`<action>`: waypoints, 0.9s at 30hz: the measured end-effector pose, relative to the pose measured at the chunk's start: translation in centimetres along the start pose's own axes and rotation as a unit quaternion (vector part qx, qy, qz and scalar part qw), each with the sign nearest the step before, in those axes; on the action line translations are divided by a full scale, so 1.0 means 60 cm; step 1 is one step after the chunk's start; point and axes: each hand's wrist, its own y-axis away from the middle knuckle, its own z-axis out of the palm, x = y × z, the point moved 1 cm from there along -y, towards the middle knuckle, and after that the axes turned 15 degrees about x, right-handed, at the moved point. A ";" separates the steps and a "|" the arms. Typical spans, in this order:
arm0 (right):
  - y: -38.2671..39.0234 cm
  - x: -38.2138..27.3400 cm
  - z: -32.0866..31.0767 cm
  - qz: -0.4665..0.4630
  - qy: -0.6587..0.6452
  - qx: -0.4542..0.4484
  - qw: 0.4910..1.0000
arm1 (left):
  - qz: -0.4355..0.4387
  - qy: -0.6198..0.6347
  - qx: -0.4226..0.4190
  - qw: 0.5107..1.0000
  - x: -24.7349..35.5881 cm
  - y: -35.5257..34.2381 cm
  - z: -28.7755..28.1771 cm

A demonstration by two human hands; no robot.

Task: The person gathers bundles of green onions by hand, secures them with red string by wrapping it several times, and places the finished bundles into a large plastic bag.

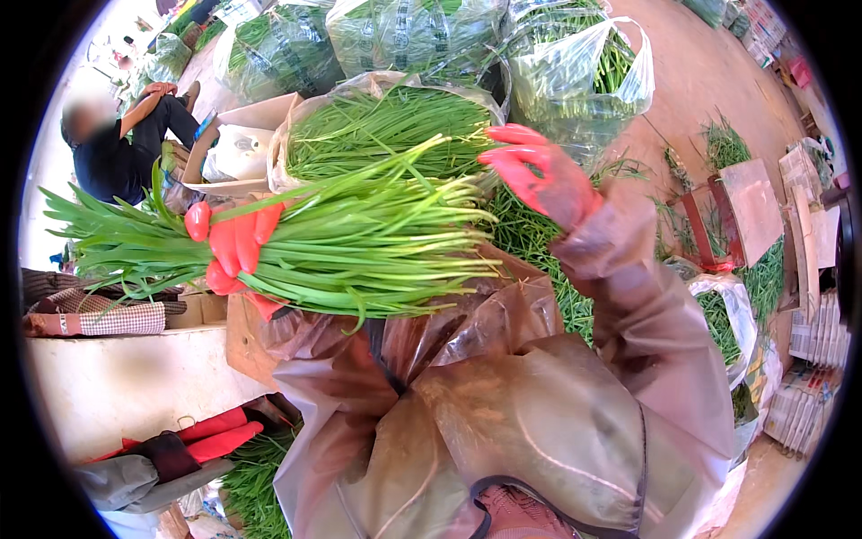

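A thick bunch of garlic chives [377, 247] lies sideways across my front, leafy tips to the left and pale stem ends to the right. My left hand [238, 242], in a red rubber glove, wraps its fingers round the leafy half. Off the stem ends, to the right, my right hand [548, 175] is raised in a matching glove. Its fingers point left and are parted, with nothing visible between them. Just beyond the bunch, an opened plastic bag [280, 148] holds more garlic chives [386, 135].
Filled clear bags [417, 40] of greens line the back, one with handles [584, 90] at the right. A cardboard box [256, 112] stands at the far left near a seated person [117, 148]. Loose greens [539, 238] and a low wooden stool [750, 211] are on my right.
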 end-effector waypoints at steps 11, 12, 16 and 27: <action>0.050 -0.079 0.020 0.188 -0.120 0.075 0.972 | -0.035 -0.025 0.006 0.999 0.004 -0.003 -0.001; 0.063 -0.087 0.038 0.417 -0.329 0.076 0.844 | -0.036 -0.032 0.002 0.999 0.006 -0.001 0.000; 0.076 -0.055 0.047 0.250 -0.022 -0.034 0.967 | -0.065 -0.032 -0.003 0.997 -0.021 -0.002 -0.013; 0.066 -0.052 0.064 0.419 -0.380 -0.048 0.823 | -0.038 -0.072 0.118 0.990 0.008 -0.002 -0.008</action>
